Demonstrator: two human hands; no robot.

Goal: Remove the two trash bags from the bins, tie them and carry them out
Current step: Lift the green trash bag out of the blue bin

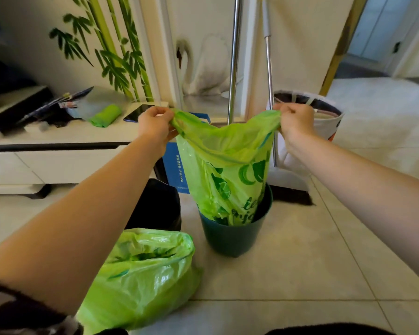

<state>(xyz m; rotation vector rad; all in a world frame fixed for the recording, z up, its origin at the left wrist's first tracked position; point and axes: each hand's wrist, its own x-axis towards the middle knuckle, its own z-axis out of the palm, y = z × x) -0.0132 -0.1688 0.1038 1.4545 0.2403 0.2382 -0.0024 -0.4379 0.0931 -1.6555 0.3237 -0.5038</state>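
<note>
A green printed trash bag (224,170) hangs stretched between my hands, its bottom still inside the dark green bin (232,235) on the tiled floor. My left hand (155,124) pinches the bag's left rim corner and my right hand (295,122) pinches the right rim corner, both raised above the bin. A second green trash bag (143,279) sits on the floor at the lower left, its mouth loose and open. Behind it stands a black bin (160,204), partly hidden by my left forearm.
A low white cabinet (58,151) at the left carries a roll of green bags (105,116), a phone (138,112) and clutter. A blue box (173,163), two metal poles (234,59), a broom head (290,189) and a white fabric basket (324,122) stand behind the bins. A doorway opens at the far right.
</note>
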